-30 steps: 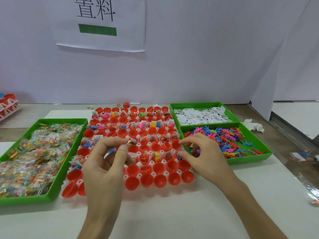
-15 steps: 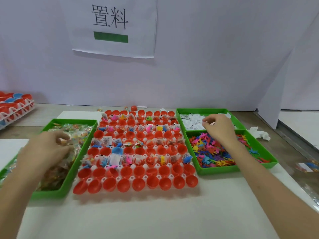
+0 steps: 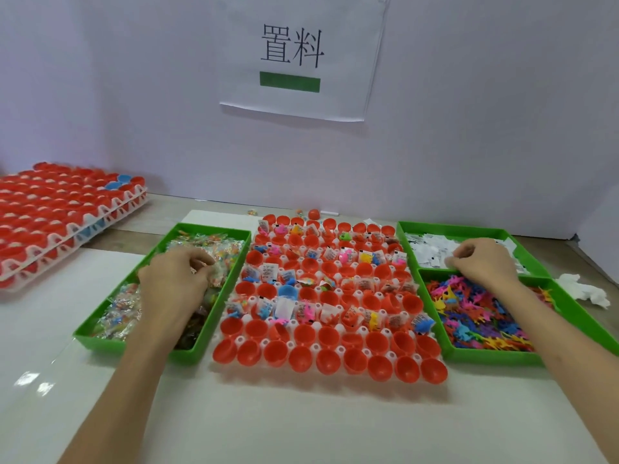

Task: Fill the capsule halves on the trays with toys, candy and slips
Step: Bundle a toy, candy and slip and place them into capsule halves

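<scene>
A white plastic tray [image 3: 341, 348] of red plastic capsule halves [image 3: 330, 361] lay at the centre of the table. The halves in its near two rows were empty, while many in the rows beyond held toys and slips.

Left of that tray, the left hand [image 3: 174, 279] reached into a green plastic bin [image 3: 160, 353], fingers curled around clear-wrapped candies [image 3: 117, 313]. Right of the tray and toward its far end, the right hand [image 3: 482, 262] pinched at small white paper slips [image 3: 425, 252] in a second green bin [image 3: 469, 229]. Right of the tray's near end sat a third green bin [image 3: 495, 360] of small multicoloured plastic toys [image 3: 475, 323].

Far left of the tray stood stacked trays of red capsules [image 3: 50, 222].
</scene>
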`<state>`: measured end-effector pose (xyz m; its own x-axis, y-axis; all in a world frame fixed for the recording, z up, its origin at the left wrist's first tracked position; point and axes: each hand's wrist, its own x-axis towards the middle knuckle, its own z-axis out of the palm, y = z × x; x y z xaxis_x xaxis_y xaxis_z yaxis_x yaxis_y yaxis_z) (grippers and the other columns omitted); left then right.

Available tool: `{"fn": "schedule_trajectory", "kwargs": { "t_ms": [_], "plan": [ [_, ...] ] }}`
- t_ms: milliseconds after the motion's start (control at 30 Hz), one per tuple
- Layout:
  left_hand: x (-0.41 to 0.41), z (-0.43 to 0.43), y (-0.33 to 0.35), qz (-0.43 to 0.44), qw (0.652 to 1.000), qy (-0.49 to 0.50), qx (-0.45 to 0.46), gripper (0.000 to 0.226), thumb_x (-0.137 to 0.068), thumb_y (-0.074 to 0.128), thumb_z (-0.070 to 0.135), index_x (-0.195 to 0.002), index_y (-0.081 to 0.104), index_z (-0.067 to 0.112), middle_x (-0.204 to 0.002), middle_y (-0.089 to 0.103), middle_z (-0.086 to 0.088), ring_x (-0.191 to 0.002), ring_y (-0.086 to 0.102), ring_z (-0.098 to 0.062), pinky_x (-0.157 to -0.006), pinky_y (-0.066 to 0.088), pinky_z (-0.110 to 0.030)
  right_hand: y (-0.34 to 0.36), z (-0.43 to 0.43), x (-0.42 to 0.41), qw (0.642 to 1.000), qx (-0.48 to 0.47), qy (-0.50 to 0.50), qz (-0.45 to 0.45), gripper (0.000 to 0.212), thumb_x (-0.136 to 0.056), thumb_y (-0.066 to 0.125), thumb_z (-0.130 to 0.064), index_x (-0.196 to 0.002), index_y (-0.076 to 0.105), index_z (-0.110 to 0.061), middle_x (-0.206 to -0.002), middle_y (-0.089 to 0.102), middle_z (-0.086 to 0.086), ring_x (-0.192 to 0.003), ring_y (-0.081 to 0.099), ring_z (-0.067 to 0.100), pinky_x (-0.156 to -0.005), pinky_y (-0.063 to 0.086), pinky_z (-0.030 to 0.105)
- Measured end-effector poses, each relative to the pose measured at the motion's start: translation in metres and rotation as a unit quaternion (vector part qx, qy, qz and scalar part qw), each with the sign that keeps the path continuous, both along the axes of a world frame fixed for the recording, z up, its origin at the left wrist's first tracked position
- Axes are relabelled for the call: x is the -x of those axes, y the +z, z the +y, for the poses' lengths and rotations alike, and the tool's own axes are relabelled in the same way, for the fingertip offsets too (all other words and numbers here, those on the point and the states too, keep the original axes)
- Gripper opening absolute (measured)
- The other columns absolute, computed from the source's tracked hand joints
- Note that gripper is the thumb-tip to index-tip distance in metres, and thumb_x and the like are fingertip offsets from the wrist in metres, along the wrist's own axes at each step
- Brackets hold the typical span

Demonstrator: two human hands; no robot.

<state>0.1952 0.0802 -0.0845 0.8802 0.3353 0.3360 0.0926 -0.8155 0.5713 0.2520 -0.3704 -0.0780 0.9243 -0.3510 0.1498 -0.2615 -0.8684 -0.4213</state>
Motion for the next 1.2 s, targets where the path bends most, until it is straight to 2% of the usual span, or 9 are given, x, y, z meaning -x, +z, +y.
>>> {"fn": "schedule_trajectory", "kwargs": {
  "t_ms": [133,200,300,367,467,633,867,967,1200],
  "plan": [
    [0.001,0.002,-0.002,-0.056,0.996,0.017,0.07,0.011,-0.089,0.072,0.011,-0.099,0.077,0.013,-0.085,0.073,-0.004,-0.072,0.063,-0.015,-0.082,0.054,-0.037,-0.009,-0.004,0.005,0.999,-0.003,-0.003,-0.047,0.046,-0.094,0.062,-0.02,-0.051,0.05,-0.009,-0.061,0.063,0.017,-0.061,0.059,0.029,-0.064,0.045,0.032],
    [0.003,0.001,0.0,-0.083,0.992,0.023,0.093,0.013,-0.09,0.071,0.008,-0.101,0.077,0.011,-0.09,0.075,-0.009,-0.074,0.063,-0.015,-0.077,0.05,-0.029,-0.009,-0.004,0.013,0.996,-0.017,-0.008,-0.084,0.049,-0.099,0.056,-0.022,-0.051,0.048,-0.012,-0.061,0.065,0.016,-0.056,0.057,0.028,-0.068,0.048,0.034],
    [0.006,-0.002,0.005,-0.133,0.988,0.024,0.077,0.012,-0.091,0.071,0.014,-0.101,0.076,0.013,-0.088,0.076,-0.007,-0.076,0.066,-0.018,-0.091,0.053,-0.044,-0.003,0.003,0.03,0.982,-0.074,-0.024,-0.173,0.033,-0.101,0.055,-0.026,-0.082,0.076,-0.01,-0.093,0.076,0.014,-0.087,0.068,0.031,-0.094,0.05,0.045],
    [0.012,-0.006,0.012,-0.169,0.983,0.012,0.064,0.013,-0.091,0.071,0.019,-0.102,0.076,0.014,-0.085,0.075,-0.007,-0.069,0.064,-0.017,-0.085,0.055,-0.039,0.005,0.014,0.044,0.964,-0.154,-0.011,-0.217,0.023,-0.1,0.058,-0.026,-0.094,0.077,-0.014,-0.096,0.076,0.008,-0.093,0.068,0.027,-0.092,0.05,0.044],
    [0.027,-0.028,0.027,-0.21,0.967,-0.059,0.128,0.015,-0.089,0.074,0.015,-0.104,0.074,0.016,-0.083,0.073,-0.001,-0.064,0.063,-0.006,-0.063,0.049,-0.008,0.015,0.041,0.078,0.932,-0.281,0.069,-0.218,0.017,-0.093,0.067,-0.032,-0.08,0.074,-0.023,-0.075,0.074,-0.005,-0.073,0.068,0.011,-0.072,0.054,0.029],
    [0.056,-0.104,0.031,-0.091,0.92,-0.261,0.279,0.02,-0.083,0.078,0.011,-0.096,0.073,0.025,-0.079,0.074,0.012,-0.065,0.072,-0.007,-0.06,0.056,-0.015,0.007,0.092,0.128,0.884,-0.375,0.185,-0.207,0.024,-0.081,0.067,-0.041,-0.075,0.075,-0.02,-0.07,0.072,0.003,-0.066,0.067,0.015,-0.066,0.054,0.018],
    [0.078,-0.154,0.012,0.064,0.824,-0.327,0.459,0.016,-0.085,0.075,0.002,-0.099,0.074,0.012,-0.089,0.076,0.0,-0.072,0.076,-0.022,-0.063,0.06,-0.025,-0.004,0.111,0.142,0.885,-0.211,0.272,-0.314,0.019,-0.091,0.07,-0.014,-0.108,0.076,-0.018,-0.098,0.075,-0.016,-0.095,0.069,0.0,-0.083,0.05,0.012],
    [0.082,-0.151,0.008,0.075,0.817,-0.308,0.482,0.016,-0.084,0.075,0.001,-0.097,0.074,0.011,-0.088,0.075,-0.002,-0.076,0.076,-0.027,-0.066,0.062,-0.03,-0.009,0.111,0.144,0.883,-0.129,0.302,-0.336,0.04,-0.085,0.072,0.004,-0.119,0.072,-0.017,-0.098,0.074,-0.01,-0.093,0.068,0.001,-0.082,0.052,0.015],
    [0.094,-0.16,0.005,0.034,0.814,-0.294,0.5,0.025,-0.08,0.079,-0.001,-0.089,0.073,0.022,-0.09,0.073,-0.002,-0.075,0.077,-0.027,-0.066,0.06,-0.024,-0.014,0.118,0.148,0.868,-0.102,0.351,-0.335,0.037,-0.09,0.063,0.0,-0.124,0.07,-0.013,-0.1,0.068,-0.004,-0.093,0.063,0.003,-0.079,0.052,0.017]
  ]
}}
